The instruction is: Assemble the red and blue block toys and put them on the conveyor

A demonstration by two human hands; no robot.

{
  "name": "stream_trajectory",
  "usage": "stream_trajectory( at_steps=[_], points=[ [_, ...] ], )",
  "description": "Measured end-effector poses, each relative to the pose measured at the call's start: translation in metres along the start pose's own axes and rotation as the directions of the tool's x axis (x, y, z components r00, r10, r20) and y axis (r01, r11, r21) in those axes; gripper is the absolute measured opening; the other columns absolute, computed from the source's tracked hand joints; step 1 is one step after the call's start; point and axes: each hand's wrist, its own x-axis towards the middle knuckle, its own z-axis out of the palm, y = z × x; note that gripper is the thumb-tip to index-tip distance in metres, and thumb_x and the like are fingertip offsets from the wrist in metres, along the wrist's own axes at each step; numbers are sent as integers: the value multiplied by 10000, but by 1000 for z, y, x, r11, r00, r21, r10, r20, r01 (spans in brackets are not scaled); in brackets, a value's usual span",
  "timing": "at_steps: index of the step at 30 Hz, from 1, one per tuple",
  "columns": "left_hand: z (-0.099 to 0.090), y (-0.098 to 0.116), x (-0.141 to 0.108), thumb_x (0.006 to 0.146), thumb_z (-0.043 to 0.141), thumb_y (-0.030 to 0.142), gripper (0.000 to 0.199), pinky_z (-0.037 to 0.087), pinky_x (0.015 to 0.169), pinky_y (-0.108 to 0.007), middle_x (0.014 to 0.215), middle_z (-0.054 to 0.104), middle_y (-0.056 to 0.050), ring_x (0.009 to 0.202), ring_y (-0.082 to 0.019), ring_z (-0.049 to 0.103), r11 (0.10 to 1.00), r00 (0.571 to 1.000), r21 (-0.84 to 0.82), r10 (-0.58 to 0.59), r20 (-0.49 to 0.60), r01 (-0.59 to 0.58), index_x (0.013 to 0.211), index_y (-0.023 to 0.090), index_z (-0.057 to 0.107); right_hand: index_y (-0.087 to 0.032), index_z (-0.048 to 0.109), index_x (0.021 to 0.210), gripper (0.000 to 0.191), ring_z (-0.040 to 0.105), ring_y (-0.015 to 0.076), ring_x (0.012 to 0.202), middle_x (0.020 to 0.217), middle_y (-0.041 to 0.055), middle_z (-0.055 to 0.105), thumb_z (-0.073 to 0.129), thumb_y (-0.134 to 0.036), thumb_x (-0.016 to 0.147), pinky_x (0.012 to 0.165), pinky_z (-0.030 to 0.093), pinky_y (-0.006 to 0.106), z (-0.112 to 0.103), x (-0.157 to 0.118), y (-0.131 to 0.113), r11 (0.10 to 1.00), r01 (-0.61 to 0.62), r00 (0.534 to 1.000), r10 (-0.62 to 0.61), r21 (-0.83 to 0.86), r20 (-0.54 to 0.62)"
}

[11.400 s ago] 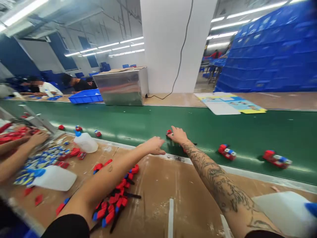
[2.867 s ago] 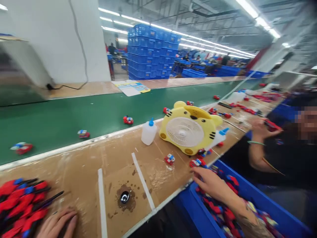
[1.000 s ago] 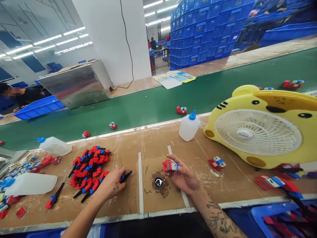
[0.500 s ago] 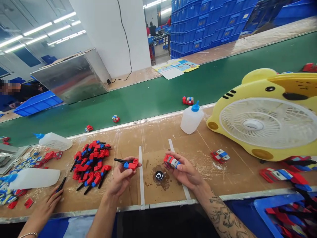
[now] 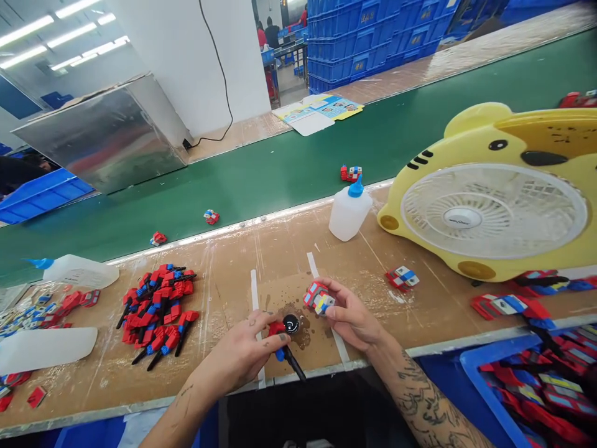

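My left hand (image 5: 242,348) is turned palm down, its fingers pinching a red-and-blue toy piece with a black rod (image 5: 295,364). The rod points down toward me, and the piece's red end is at the edge of a small round black dish (image 5: 291,323) of shiny dark liquid; whether they touch I cannot tell. Just right of the dish, my right hand (image 5: 352,314) grips a toy vehicle body (image 5: 319,298) in red, grey, white and yellow, tilted above the board. Wet spots surround the dish, between two white tape strips (image 5: 254,292).
Left lies a pile of red-and-blue pieces (image 5: 158,305) beside white squeeze bottles (image 5: 51,350). Another bottle (image 5: 349,214) and a yellow fan (image 5: 466,218) stand behind right. A toy body (image 5: 403,278) lies right, above a blue crate (image 5: 480,379). A green conveyor belt (image 5: 280,174) runs behind.
My left hand has turned over and moved right to the dish, swinging the black rod toward me. My right hand has tilted the toy body. Another person's hand at left is out of view.
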Motion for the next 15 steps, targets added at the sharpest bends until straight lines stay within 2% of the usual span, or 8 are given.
stream_trajectory(
  at_steps=[3,7,12,15],
  points=[
    [-3,2,6,882,420,36,552,487,980,-418,1397,526,-99,1166,-268,541,991,992,125,31,125,-47,1314,327,603,-235,688,1110,580,630,226,975,1028,51,695,930,-282,585,878,453,342,-4,-2,4,999,34,999,-35,-18,-16],
    [-3,-1,11,891,393,29,559,482,981,-417,1409,509,-94,1163,-265,538,988,984,135,51,171,-75,1319,328,592,-230,684,1129,572,630,225,967,1039,53,691,922,-283,611,893,455,354,-8,-3,7,998,57,998,-57,-18,-7],
    [-3,-3,14,896,430,60,501,462,1008,-447,1381,537,-107,1165,-272,527,987,985,126,84,151,-103,1293,303,615,-231,664,1113,569,614,230,1008,1063,58,672,927,-273,610,895,458,344,-7,-4,4,996,70,997,-71,-54,-22],
    [-2,-7,12,898,445,64,480,482,974,-429,1346,563,-110,1127,-256,543,997,995,26,77,58,-79,1268,304,635,-235,643,1080,561,619,221,989,1048,49,668,933,-266,600,872,462,321,-2,-3,1,996,63,998,-63,-67,-2]
  ],
)
